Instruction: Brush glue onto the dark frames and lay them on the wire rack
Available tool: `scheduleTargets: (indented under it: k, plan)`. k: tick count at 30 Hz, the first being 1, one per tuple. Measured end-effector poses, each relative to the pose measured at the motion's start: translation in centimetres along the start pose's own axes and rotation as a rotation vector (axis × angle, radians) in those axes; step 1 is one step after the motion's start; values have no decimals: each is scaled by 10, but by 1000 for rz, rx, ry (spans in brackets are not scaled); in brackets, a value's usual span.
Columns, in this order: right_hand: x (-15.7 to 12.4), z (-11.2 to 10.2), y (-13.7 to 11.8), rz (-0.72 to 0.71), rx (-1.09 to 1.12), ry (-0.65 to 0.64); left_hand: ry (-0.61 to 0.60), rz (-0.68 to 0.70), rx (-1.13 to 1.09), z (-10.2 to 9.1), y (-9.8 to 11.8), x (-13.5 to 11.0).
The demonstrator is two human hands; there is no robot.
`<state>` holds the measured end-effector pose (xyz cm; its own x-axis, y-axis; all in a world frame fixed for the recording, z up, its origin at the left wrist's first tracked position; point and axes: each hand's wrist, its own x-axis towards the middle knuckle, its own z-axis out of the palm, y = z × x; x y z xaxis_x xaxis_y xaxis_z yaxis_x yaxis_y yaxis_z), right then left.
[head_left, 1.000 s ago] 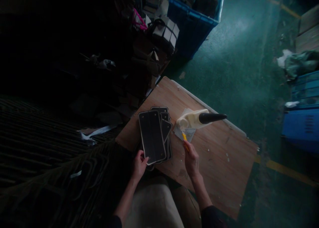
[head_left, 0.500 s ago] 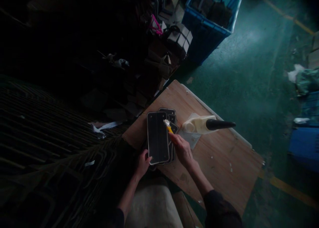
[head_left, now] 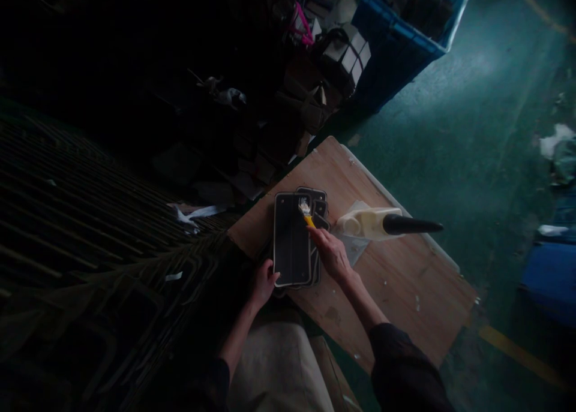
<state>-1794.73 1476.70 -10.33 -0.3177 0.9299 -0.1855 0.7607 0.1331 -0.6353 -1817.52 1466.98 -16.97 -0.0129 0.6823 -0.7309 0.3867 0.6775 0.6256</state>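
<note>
A dark rectangular panel [head_left: 290, 244] with a pale edge and small corner holes lies on top of a stack of similar dark panels [head_left: 320, 207]. My left hand [head_left: 264, 281] grips its near left corner, thumb on top. In my right hand [head_left: 332, 253] is a brush [head_left: 306, 215] with a yellow handle. Its pale bristles touch or hover over the far right corner of the top panel, where a lighter patch shows. To the right of that hand is a cream plastic bottle [head_left: 366, 223] with a long black tip, over a translucent sheet [head_left: 357, 250].
The stack rests on a wooden board table [head_left: 405, 298]. Beyond it, a blue crate [head_left: 400, 34] holds dark pieces. Bundled parts [head_left: 344, 58] lie at the far edge. Rows of dark, pale-edged pieces [head_left: 67, 220] fill the left. Another blue container [head_left: 546, 280] stands at right.
The brush has moved toward the far right corner of the top panel, where a light patch now shows. My left hand keeps its hold. The whole view has shifted slightly.
</note>
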Motion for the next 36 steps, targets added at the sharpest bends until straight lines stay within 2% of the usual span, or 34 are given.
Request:
scheduleTargets:
  k: [9, 11, 13, 16, 19, 23, 26, 30, 36]
  plan:
    - [-111, 10, -38, 106, 33, -271, -14, 6, -44, 2, -4, 0]
    - [-125, 9, -47, 129, 102, -314, -15, 6, -54, 2, -4, -1]
    - [-126, 6, -54, 147, 197, -337, -16, 6, -64, 2, -4, -2]
    - [-108, 0, -55, 157, 303, -362, -18, 7, -78, 0, -4, -3]
    - [-72, -4, -45, 153, 335, -352, -22, 3, -87, -1, -5, -5]
    - [-21, -5, -25, 129, 367, -175, -16, -11, -96, -2, -5, -6]
    - [8, -7, -20, 66, 307, -28, 0, -26, -102, -2, -5, -6]
    - [33, -7, -26, -53, 218, 81, 4, -32, -116, -1, -6, -6]
    - [54, 10, -26, -110, 114, 34, -2, -43, -142, 3, -13, -4]
